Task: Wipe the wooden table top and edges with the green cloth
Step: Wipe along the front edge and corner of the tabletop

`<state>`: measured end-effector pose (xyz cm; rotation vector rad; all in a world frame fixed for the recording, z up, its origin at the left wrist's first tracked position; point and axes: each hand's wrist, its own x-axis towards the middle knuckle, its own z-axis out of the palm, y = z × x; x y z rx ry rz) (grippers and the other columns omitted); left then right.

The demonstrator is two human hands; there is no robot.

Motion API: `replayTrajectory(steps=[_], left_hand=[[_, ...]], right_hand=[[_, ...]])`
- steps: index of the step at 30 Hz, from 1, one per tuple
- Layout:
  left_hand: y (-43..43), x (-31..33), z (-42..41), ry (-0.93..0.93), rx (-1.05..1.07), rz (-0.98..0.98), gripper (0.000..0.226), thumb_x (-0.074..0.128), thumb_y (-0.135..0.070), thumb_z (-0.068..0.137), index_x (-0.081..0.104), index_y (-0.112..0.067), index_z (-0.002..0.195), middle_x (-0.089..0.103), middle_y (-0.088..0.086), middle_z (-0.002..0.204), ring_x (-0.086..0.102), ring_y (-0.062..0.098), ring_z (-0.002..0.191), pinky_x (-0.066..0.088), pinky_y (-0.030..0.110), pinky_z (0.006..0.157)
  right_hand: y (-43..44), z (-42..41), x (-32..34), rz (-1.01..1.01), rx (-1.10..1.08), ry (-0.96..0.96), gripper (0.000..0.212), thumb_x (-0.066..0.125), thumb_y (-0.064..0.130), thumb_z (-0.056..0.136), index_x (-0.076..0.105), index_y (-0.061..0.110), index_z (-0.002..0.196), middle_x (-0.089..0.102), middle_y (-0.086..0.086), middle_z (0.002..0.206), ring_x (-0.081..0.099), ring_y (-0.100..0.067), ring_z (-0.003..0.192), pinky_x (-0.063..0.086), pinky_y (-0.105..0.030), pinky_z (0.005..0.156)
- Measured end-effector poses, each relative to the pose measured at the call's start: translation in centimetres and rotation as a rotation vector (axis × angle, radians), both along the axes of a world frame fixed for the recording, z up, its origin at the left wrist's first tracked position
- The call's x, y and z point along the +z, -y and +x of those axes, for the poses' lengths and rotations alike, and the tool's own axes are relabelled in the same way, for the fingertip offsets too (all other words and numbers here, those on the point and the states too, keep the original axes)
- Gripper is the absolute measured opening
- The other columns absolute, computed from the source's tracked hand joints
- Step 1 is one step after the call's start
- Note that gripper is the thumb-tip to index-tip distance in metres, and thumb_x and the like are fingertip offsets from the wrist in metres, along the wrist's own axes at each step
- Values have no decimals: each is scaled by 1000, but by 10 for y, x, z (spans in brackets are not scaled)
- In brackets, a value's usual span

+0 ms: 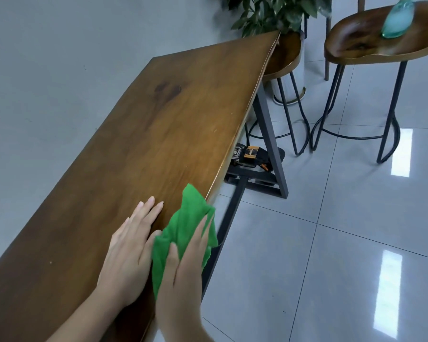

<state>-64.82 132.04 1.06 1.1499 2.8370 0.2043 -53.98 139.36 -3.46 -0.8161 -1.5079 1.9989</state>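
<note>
The long wooden table (143, 134) runs from the bottom left to the upper middle, with its right edge beside the tiled floor. A crumpled green cloth (183, 233) lies over that right edge near me. My right hand (183, 275) presses flat on the cloth, fingers stretched forward along the edge. My left hand (131, 250) rests flat on the table top just left of the cloth, fingers together, its thumb touching the cloth's side. The cloth hides the stretch of edge under it.
Two wooden stools on black metal legs stand at the right, one (282, 58) partly under the table's far end, the other (371, 45) carrying a teal glass bottle (397, 18). A potted plant (272, 13) stands behind. A dark bag (252, 156) lies on the table's lower frame.
</note>
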Motion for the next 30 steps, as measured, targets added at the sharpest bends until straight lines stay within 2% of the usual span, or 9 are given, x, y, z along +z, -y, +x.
replayTrajectory(steps=[5,7,10,13,16,18,20,23,30], left_hand=[[0,-1,-2,16,6,8,56,25,-46,116,28,-45,172,14,-32,179,8,-2,168,15,45,135],[0,-1,-2,7,-5,19,56,26,-47,116,30,-44,171,16,-31,179,9,-1,168,17,42,133],[1,-1,-1,-1,3,35,56,27,-49,116,33,-43,171,18,-31,179,10,-2,167,16,39,133],[3,-1,1,-3,-1,39,57,25,-52,115,33,-43,171,20,-30,179,8,-4,167,13,37,134],[6,-2,4,-6,3,53,60,21,-56,115,34,-42,171,22,-26,180,8,-5,166,15,38,135],[13,-1,10,2,20,62,63,17,-61,113,33,-43,171,21,-25,180,8,-5,166,15,38,135],[30,-1,21,-1,14,50,66,13,-67,111,30,-46,171,17,-27,179,7,-5,166,13,38,134],[78,-2,42,-2,-12,32,67,11,-71,110,25,-50,171,13,-30,179,5,-6,166,13,39,133],[205,0,87,5,-28,22,75,3,-81,105,26,-52,170,13,-30,180,6,-4,167,18,46,136]], right_hand=[[-7,-5,0,22,-10,-3,81,38,41,116,-27,59,161,-22,36,174,-12,11,162,8,-23,132],[-38,-22,-3,44,-40,-16,82,42,35,117,-22,48,167,-20,28,178,-17,16,158,1,-14,129],[-99,-53,-4,105,-97,-3,79,44,28,118,-11,28,174,-13,9,183,-18,20,154,-4,5,113],[-151,-74,0,163,-111,30,79,45,25,118,-8,22,175,-5,-2,185,-1,-6,166,-5,10,102],[-177,-84,5,155,-85,52,78,44,27,118,-9,25,175,-2,-2,185,11,-17,166,9,-4,107],[-180,-86,6,163,-93,53,77,43,28,118,-9,24,175,-1,-2,185,11,-19,168,11,-24,130],[-173,-84,5,173,-99,65,77,42,30,118,-9,23,175,0,-3,185,13,-21,169,19,-44,135],[-149,-75,4,155,-109,77,74,38,33,118,-9,25,175,2,-2,185,19,-23,168,28,-47,132],[-26,-24,-3,144,-159,31,75,38,36,112,-3,32,176,9,6,184,27,-21,165,27,-51,133]])
